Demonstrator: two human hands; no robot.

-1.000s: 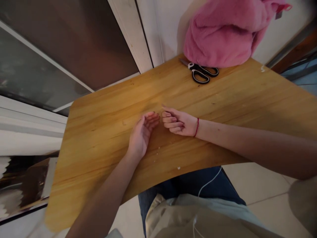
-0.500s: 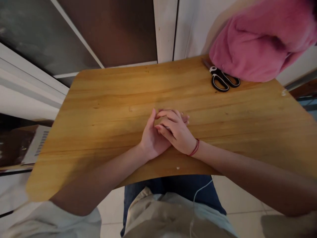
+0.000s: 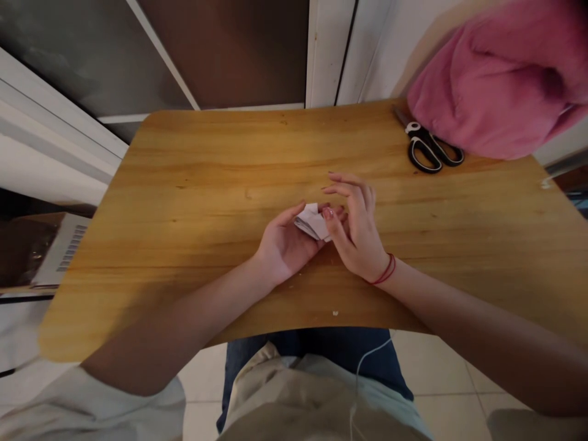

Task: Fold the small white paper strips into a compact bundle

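Observation:
A small piece of folded white paper point(image 3: 313, 222) with several layers lies across the fingers of my left hand point(image 3: 285, 246). That hand is turned palm up, its thumb at the paper's left edge and its fingers beneath. My right hand point(image 3: 357, 229), with a red string bracelet point(image 3: 389, 269) at the wrist, is just to the right. Its fingers are apart and slightly curled, and the thumb tip is by the paper's right edge; whether it touches the paper I cannot tell. Both hands are over the wooden table point(image 3: 220, 184) near its front edge.
Black-handled scissors point(image 3: 432, 150) lie at the back right of the table, beside a pink plush cloth item point(image 3: 496, 92). Small white scraps point(image 3: 335, 313) dot the front edge. A box point(image 3: 62, 248) stands left of the table. A thin white cord point(image 3: 362, 361) hangs over my lap.
My right hand has lifted off my left and moved right, its fingers spreading. The folded paper, mostly covered before, is now in plain sight on my left hand. The view has shifted slightly.

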